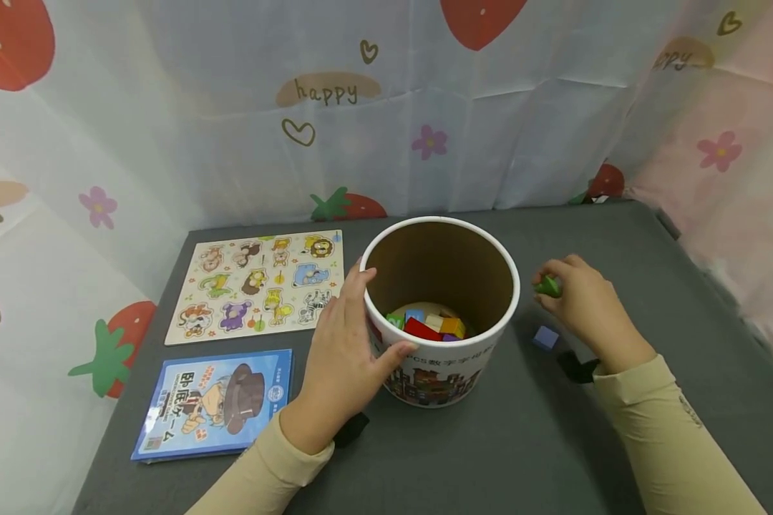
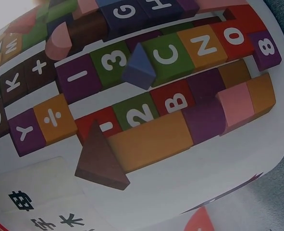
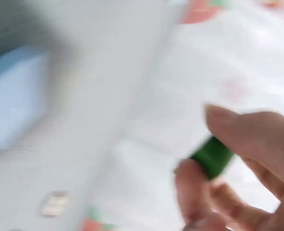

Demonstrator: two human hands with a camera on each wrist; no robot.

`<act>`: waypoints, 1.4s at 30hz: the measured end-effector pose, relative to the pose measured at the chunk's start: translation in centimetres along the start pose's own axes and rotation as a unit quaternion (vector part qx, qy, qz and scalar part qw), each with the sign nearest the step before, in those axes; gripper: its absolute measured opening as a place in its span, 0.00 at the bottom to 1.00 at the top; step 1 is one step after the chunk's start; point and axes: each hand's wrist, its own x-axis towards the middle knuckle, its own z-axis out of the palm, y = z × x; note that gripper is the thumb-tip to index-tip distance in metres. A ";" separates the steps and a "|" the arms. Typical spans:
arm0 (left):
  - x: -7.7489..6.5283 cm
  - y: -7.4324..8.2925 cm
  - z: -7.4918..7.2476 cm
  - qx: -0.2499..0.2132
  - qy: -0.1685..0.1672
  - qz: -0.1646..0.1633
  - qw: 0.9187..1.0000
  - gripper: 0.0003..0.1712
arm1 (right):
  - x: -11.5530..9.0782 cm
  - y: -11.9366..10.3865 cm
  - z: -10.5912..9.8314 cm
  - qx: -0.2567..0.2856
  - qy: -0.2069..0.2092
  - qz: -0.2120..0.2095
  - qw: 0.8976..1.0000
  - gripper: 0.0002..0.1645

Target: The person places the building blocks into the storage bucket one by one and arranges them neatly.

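Observation:
A white printed bucket (image 1: 439,357) stands on the table with several colored blocks (image 1: 425,327) at its bottom. Against its left side rests my left hand (image 1: 348,350), fingers extended along the outside and fingertips and thumb at the rim. The left wrist view shows only the bucket's wall (image 2: 146,178), printed with letter and number blocks. To the right of the bucket, my right hand (image 1: 582,304) pinches a small green block (image 1: 547,287) between thumb and fingers. In the right wrist view the green block (image 3: 213,157) is partly covered by fingertips. A blue-purple block (image 1: 545,337) lies near that hand.
An animal puzzle board (image 1: 232,286) lies at the back left of the dark table (image 1: 489,458). In front of it is a blue boxed game or book (image 1: 212,404) with a cartoon figure. Printed curtains (image 1: 245,164) hang behind and beside the table.

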 end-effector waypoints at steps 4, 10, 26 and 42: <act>-0.1 -0.2 0.0 0.001 0.004 0.000 1.000 0.55 | -0.1 -4.5 -3.8 0.047 0.111 -0.066 0.991 0.14; 0.0 -0.4 -0.1 0.004 0.008 0.002 1.000 0.55 | 0.3 -10.3 -6.9 0.072 0.127 -0.207 0.967 0.18; 0.0 0.0 0.0 0.002 0.004 0.000 1.000 0.55 | 0.2 -9.9 -5.1 0.108 0.120 -0.261 0.952 0.11; 0.0 0.1 0.0 -0.001 0.002 0.003 1.000 0.55 | -3.9 3.1 2.6 -0.033 -0.167 0.015 0.985 0.25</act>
